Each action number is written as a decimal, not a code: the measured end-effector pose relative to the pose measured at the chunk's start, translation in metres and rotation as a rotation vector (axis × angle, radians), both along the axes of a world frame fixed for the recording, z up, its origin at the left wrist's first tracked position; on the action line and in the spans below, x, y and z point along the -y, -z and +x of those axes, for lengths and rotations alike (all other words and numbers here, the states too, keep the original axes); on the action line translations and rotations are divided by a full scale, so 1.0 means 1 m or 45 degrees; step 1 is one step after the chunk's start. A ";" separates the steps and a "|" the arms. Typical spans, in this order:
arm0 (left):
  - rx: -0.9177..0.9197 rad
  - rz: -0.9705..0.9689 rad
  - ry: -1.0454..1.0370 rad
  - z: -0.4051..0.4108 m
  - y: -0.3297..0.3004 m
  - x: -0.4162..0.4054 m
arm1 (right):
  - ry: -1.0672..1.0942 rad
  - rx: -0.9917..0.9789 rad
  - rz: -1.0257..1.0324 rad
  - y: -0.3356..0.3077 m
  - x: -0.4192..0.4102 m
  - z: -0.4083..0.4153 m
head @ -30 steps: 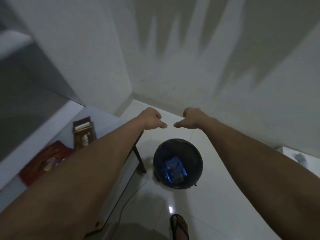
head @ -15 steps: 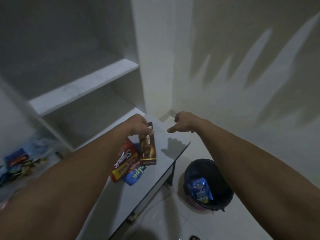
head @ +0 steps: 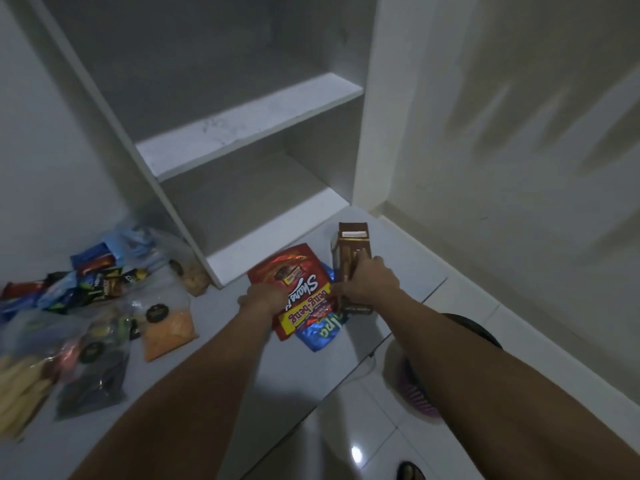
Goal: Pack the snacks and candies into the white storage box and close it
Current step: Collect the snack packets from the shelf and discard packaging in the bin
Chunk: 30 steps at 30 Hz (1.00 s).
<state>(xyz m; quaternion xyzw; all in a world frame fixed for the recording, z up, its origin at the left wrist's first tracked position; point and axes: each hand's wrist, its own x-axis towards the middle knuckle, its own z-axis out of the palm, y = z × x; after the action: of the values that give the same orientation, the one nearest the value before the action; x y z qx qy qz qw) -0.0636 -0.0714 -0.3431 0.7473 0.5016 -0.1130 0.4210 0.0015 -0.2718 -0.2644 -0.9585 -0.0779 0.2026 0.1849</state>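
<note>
White shelving backs the pale desk. At its far right corner my left hand grips the red snack pouch, and my right hand clasps the brown carton. I'd lift both together, keeping the carton upright. Half a second ago the right hand hovered empty. No storage box shows.
</note>
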 end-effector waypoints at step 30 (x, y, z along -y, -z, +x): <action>0.711 0.030 0.355 0.057 -0.115 0.129 | 0.202 0.150 0.134 -0.039 0.112 0.034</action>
<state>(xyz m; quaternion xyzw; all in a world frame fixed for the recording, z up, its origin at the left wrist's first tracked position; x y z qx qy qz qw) -0.0070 -0.2001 -0.2282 0.8159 0.2604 0.0458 0.5142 0.0356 -0.3837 -0.2257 -0.9609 -0.0229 0.1264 0.2455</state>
